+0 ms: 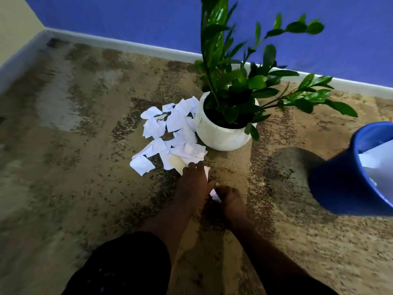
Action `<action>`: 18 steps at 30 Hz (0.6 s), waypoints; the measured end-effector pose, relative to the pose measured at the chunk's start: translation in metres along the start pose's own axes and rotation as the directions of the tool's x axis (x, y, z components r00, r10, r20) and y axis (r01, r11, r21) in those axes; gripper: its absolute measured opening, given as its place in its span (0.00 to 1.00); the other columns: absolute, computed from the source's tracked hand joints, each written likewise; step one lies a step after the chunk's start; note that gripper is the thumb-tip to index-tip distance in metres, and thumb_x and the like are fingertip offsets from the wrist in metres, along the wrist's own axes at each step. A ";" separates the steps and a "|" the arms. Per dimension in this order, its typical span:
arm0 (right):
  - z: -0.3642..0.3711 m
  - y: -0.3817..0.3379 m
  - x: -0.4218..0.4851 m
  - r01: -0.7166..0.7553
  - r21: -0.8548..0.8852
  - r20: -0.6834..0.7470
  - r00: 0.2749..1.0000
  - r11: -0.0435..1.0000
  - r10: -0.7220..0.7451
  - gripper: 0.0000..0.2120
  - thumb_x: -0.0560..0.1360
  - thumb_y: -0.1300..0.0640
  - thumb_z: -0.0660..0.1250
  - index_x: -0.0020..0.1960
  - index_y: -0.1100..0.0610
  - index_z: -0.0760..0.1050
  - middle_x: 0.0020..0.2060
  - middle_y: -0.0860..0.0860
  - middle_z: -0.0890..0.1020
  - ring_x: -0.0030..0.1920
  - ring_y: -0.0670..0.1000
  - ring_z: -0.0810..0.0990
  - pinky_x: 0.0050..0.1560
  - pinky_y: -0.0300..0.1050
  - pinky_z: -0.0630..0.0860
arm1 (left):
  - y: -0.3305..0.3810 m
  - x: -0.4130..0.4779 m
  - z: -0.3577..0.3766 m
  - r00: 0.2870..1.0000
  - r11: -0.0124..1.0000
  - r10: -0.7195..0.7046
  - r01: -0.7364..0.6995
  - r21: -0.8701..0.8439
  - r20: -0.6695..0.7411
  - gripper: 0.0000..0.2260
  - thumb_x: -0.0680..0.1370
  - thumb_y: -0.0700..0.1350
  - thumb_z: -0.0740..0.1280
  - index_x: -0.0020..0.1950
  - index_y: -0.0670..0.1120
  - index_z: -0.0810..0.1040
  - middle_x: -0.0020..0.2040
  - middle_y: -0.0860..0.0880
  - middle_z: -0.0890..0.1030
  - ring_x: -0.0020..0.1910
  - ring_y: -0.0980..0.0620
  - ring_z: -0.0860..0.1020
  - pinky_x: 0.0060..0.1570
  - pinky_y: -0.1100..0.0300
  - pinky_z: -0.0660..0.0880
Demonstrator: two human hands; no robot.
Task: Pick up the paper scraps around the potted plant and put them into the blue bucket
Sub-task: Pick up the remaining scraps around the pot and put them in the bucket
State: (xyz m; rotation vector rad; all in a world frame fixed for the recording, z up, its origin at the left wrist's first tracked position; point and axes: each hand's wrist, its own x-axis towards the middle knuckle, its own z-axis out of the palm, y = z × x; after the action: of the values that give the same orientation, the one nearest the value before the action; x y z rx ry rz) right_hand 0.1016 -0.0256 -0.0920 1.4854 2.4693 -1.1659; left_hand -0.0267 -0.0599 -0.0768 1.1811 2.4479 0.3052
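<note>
Several white paper scraps lie in a heap on the carpet, left of and in front of the potted plant in its white round pot. My left hand reaches to the near edge of the heap, fingers laid on a scrap. Just to its right, my right hand is closed around a small white scrap between the two hands. The blue bucket stands tilted at the right edge with white paper inside.
Mottled brown carpet covers the floor. A blue wall with a white baseboard runs behind the plant; long leafy stems spread right toward the bucket. A dark sleeve shows at the bottom.
</note>
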 end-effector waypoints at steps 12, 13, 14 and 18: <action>-0.023 0.010 0.003 -0.166 0.214 0.014 0.986 0.963 0.167 0.18 0.76 0.42 0.63 0.37 0.54 0.79 0.34 0.51 0.82 0.35 0.50 0.79 0.33 0.41 0.70 | 0.020 -0.012 -0.007 0.986 0.999 0.013 -0.020 -0.036 -0.163 0.13 0.77 0.42 0.62 0.59 0.40 0.79 0.50 0.40 0.82 0.49 0.42 0.81 0.50 0.54 0.77; -0.032 0.010 0.000 -0.174 0.208 0.013 0.984 0.963 0.175 0.17 0.77 0.43 0.63 0.40 0.55 0.79 0.36 0.51 0.82 0.35 0.49 0.78 0.32 0.40 0.68 | 0.028 -0.013 -0.014 0.992 0.996 -0.032 0.022 -0.084 -0.121 0.14 0.79 0.43 0.59 0.60 0.40 0.78 0.54 0.41 0.82 0.54 0.42 0.80 0.55 0.54 0.76; -0.042 0.009 -0.004 -0.172 0.201 -0.006 0.984 0.964 0.177 0.15 0.77 0.45 0.63 0.42 0.55 0.79 0.35 0.50 0.82 0.34 0.48 0.77 0.31 0.39 0.65 | 0.036 -0.015 -0.022 0.995 0.991 -0.076 0.068 -0.114 -0.066 0.16 0.81 0.46 0.56 0.63 0.41 0.76 0.58 0.42 0.80 0.59 0.43 0.78 0.59 0.54 0.73; -0.109 -0.004 -0.029 -0.159 0.280 -0.216 0.950 0.947 0.224 0.13 0.78 0.47 0.62 0.41 0.54 0.77 0.32 0.47 0.80 0.30 0.44 0.75 0.28 0.37 0.64 | 0.098 -0.026 -0.053 0.997 0.997 -0.053 0.051 -0.054 -0.055 0.14 0.80 0.50 0.59 0.63 0.47 0.76 0.60 0.46 0.80 0.60 0.47 0.76 0.60 0.55 0.69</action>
State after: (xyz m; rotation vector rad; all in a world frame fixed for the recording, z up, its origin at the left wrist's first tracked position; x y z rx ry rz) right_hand 0.1509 0.0179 -0.0006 2.0061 2.3086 -1.3856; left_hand 0.0321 -0.0207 0.0129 1.0993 2.4985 0.3895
